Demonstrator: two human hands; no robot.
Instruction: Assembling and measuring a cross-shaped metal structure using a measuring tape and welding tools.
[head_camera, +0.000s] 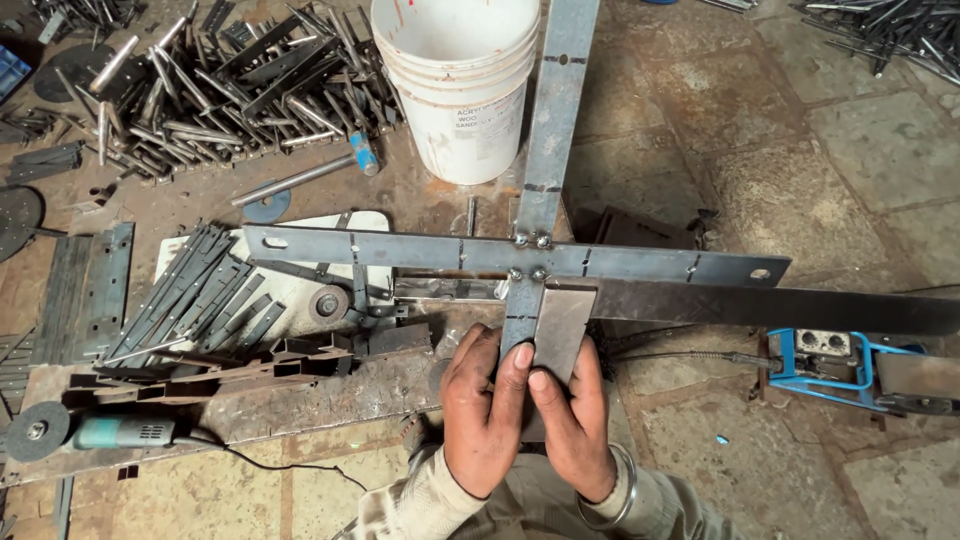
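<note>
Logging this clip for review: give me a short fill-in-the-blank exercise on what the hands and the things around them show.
1. Both hands press a small flat metal ____ against the crossed steel bars.
2. The white bucket stands ____ the upright bar.
3. The angle grinder lies at the picture's lower ____.
4. The crossed bars are joined by ____ bolts.

Missing words: plate; left of; left; four

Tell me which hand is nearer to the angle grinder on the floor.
Left. The left hand lies closer to the angle grinder, which is far off to its left; the right hand is beyond it.
</note>
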